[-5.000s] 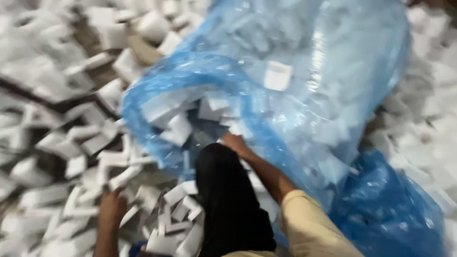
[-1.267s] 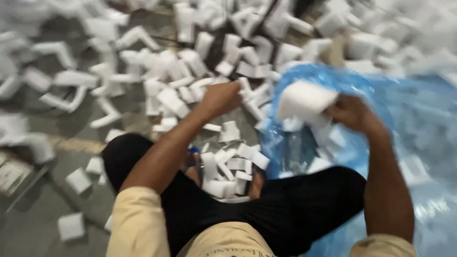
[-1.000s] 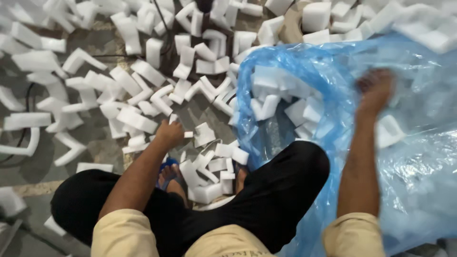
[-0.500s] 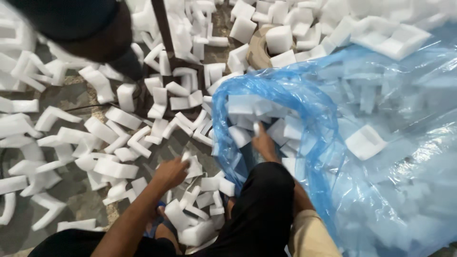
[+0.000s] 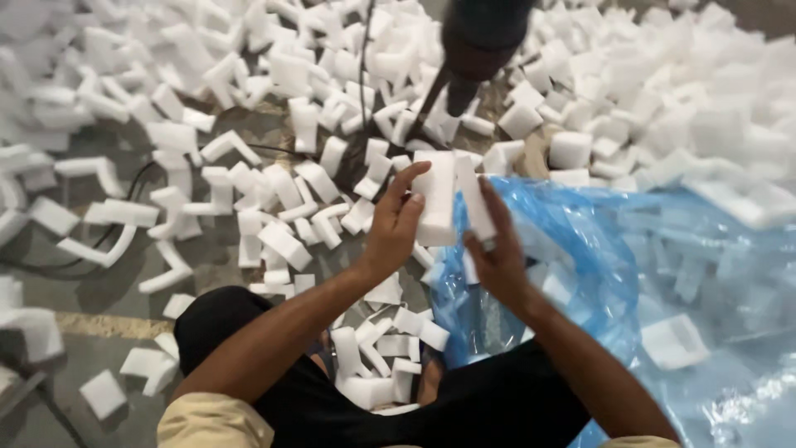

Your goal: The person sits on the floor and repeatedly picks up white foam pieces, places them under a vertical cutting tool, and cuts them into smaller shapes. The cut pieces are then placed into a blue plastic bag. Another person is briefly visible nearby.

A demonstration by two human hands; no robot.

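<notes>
Both my hands are raised in front of me, gripping a stack of white foam pieces (image 5: 452, 199). My left hand (image 5: 394, 224) clasps the stack's left side, fingers curled over the front. My right hand (image 5: 497, 253) presses against its right side. The stack hovers just above the open mouth of a big blue plastic bag (image 5: 597, 274), which holds several more foam pieces. My legs in black trousers (image 5: 464, 406) are folded on the floor below.
White foam offcuts (image 5: 274, 191) of many shapes are strewn thickly over the grey floor (image 5: 50, 348). A dark blurred object on a stand (image 5: 481, 41) sits at the top centre, with a black cable (image 5: 108, 236) running at the left.
My right hand has come out of the bag and my left hand has lifted off the floor pile. Both now meet around a stack of foam pieces. The view has shifted.
</notes>
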